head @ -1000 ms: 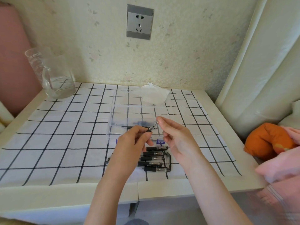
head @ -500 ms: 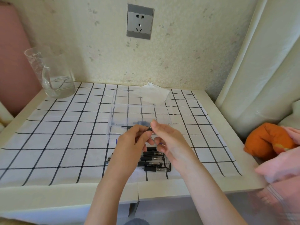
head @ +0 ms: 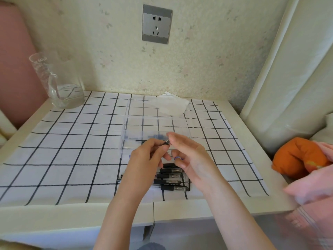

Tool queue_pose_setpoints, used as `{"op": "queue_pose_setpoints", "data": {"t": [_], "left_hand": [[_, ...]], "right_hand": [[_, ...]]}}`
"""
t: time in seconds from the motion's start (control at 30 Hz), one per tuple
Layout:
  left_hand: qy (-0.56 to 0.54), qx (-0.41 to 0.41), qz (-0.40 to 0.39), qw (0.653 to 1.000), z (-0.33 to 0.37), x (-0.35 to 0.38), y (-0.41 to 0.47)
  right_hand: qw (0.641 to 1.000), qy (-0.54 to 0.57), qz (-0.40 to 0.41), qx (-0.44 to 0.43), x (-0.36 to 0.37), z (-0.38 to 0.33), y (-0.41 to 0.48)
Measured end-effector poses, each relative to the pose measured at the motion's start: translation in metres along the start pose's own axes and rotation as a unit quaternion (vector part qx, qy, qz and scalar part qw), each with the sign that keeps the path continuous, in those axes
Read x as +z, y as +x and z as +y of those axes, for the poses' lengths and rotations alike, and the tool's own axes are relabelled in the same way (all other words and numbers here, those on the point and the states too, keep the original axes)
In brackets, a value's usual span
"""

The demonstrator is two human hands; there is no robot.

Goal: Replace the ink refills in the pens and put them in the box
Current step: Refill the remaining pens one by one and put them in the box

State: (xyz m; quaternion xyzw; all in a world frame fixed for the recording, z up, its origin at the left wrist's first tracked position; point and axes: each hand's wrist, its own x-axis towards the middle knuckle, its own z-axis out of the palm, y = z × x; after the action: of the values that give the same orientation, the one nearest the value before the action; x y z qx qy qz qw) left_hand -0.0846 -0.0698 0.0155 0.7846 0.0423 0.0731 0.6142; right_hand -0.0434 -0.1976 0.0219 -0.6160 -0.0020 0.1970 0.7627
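My left hand point(head: 144, 162) is closed around a pen point(head: 165, 142), of which only the dark tip end shows past the fingers. My right hand point(head: 189, 159) meets that tip with thumb and forefinger, the other fingers spread; whether it pinches the tip I cannot tell. Just behind both hands stands a clear plastic box point(head: 155, 121) with a pen and a thin refill lying inside. Below the hands, near the table's front edge, lies a pile of several black-and-clear pens point(head: 171, 177).
A checked cloth point(head: 72, 141) covers the white table. A glass jug point(head: 57, 82) stands at the back left, a crumpled tissue point(head: 169, 105) behind the box. An orange cushion point(head: 297, 157) and pink fabric lie off the right edge. A wall socket point(head: 156, 24) is above.
My right hand has closed in on the pen tip held by my left hand, and the exposed tip has grown shorter. Both hands stay in front of the box.
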Motion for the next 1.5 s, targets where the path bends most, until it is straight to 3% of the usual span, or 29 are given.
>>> {"op": "queue_pose_setpoints", "data": {"t": [0.17, 0.33, 0.83, 0.97, 1.17, 1.33, 1.5], "left_hand": [[0.011, 0.004, -0.005, 1.0, 0.0007, 0.0007, -0.001], [0.009, 0.008, -0.002, 1.0, 0.0024, -0.0006, -0.0009], [0.025, 0.005, -0.002, 1.0, 0.004, 0.0016, 0.0009], [0.018, 0.008, 0.003, 1.0, 0.0048, 0.0009, 0.0012], [0.019, 0.004, -0.005, 1.0, 0.0053, 0.003, 0.001], [0.019, 0.005, -0.001, 1.0, 0.0056, 0.0022, 0.0017], [0.019, 0.004, -0.01, 1.0, 0.0046, 0.0028, 0.0017]], "right_hand": [[0.999, -0.017, 0.012, 0.026, 0.0012, 0.0003, -0.0011], [0.999, 0.035, -0.017, -0.006, -0.0001, 0.0009, -0.0021], [1.0, 0.012, -0.006, -0.005, 0.0007, 0.0026, -0.0014], [0.998, 0.049, -0.02, -0.018, 0.0004, 0.0026, -0.0029], [1.0, 0.01, -0.009, -0.013, 0.001, 0.0021, -0.0026], [0.998, 0.066, -0.016, -0.017, 0.0002, 0.0042, -0.0029], [1.0, 0.019, 0.006, -0.013, 0.0001, 0.0044, -0.0022]]}}
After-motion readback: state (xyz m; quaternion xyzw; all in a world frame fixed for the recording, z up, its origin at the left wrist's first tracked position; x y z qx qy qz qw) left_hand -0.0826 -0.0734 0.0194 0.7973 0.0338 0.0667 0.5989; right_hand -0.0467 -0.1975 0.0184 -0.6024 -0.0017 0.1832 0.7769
